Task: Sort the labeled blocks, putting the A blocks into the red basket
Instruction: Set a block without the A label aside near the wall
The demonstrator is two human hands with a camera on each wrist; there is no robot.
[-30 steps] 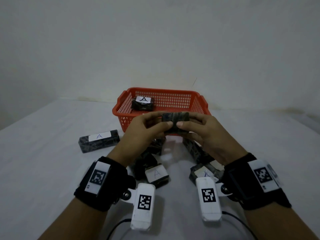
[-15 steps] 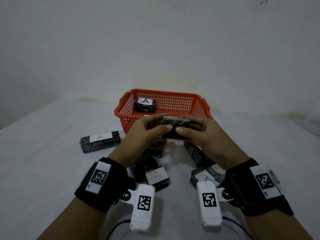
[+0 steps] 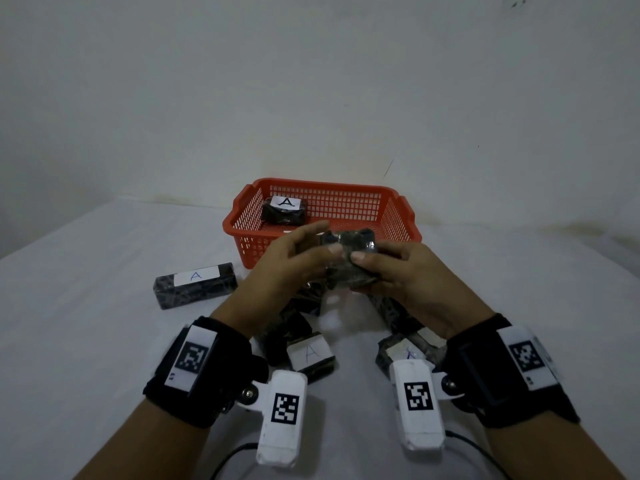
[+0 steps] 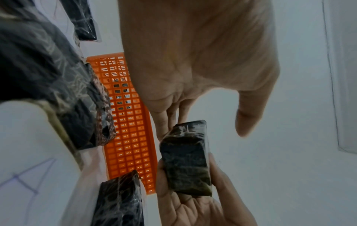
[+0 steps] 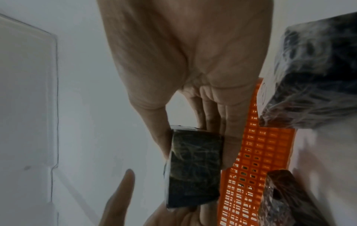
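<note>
A dark wrapped block (image 3: pixel 349 244) is held in the air just in front of the red basket (image 3: pixel 325 185); no label shows on it. My right hand (image 3: pixel 381 265) pinches it between thumb and fingers (image 5: pixel 228 137). My left hand (image 3: pixel 304 251) touches its far side with straight fingers (image 4: pixel 172 116), and its thumb stands apart from the block (image 4: pixel 185 160). One A block (image 3: pixel 284 211) lies inside the basket at its left. Another A block (image 3: pixel 195 284) lies on the table to the left.
A pile of dark blocks lies under my hands, among them an A block (image 3: pixel 311 353) by my left wrist and a labeled block (image 3: pixel 408 348) by my right wrist. The basket wall (image 4: pixel 131 130) stands just beyond the pile. A white wall rises behind the table.
The held block has turned between my hands. My left thumb has come off it, so my right hand alone grips it now.
</note>
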